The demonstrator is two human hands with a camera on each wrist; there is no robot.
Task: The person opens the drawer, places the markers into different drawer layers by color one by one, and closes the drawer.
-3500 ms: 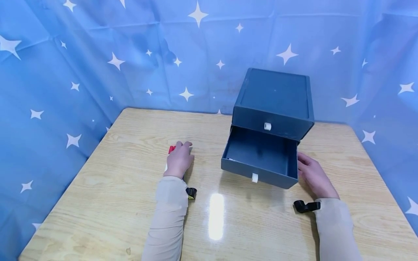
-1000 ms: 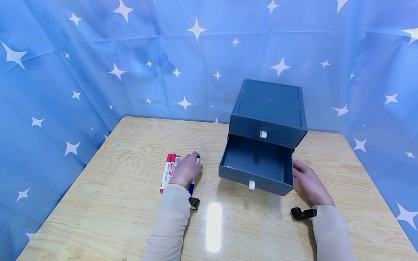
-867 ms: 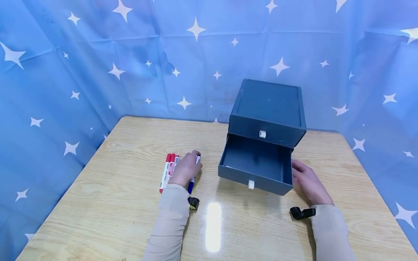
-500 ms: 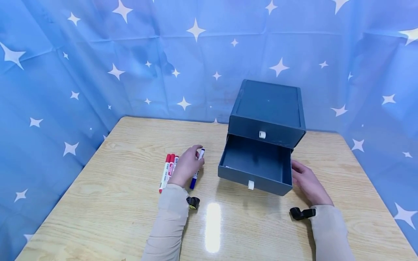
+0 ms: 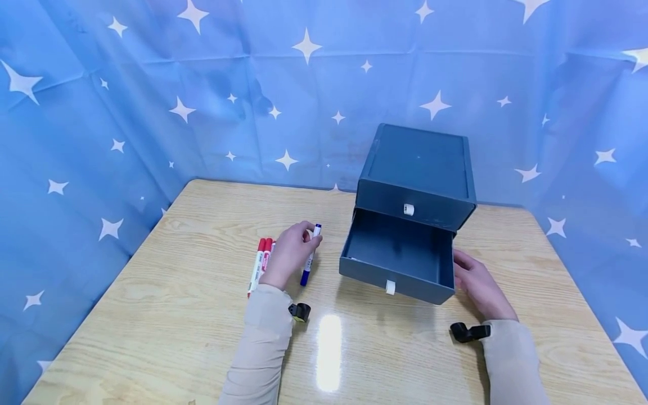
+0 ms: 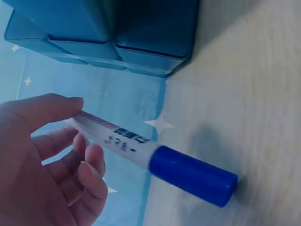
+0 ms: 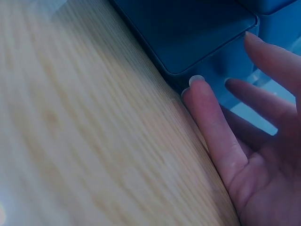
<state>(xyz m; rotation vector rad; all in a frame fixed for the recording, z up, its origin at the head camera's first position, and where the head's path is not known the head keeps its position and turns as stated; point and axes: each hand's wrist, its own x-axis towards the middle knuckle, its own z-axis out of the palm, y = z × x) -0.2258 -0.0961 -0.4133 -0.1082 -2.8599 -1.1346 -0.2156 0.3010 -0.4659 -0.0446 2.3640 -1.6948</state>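
My left hand (image 5: 288, 253) pinches a blue-capped marker (image 5: 310, 260) between thumb and fingers. Its blue end points down toward the table; in the left wrist view the blue cap (image 6: 194, 176) sticks out beyond the fingers. Just left of that hand lie red-capped markers (image 5: 256, 269) side by side, partly covered by the hand. My right hand (image 5: 482, 286) is at the right side of the dark blue drawer unit (image 5: 420, 160). In the right wrist view its fingers (image 7: 211, 117) are extended along the unit's side; whether every fingertip touches cannot be told.
The lower drawer (image 5: 367, 271) is pulled out, with a small pale thing at its left front inside corner. Above it the upper drawer (image 5: 385, 197) is closed. The wooden table (image 5: 152, 315) runs back to a blue star-patterned curtain (image 5: 228, 67).
My left hand has moved from the red markers to the blue-capped marker, gripped it and shifted it slightly right and away, tilting it. The right hand has stayed beside the drawer unit.
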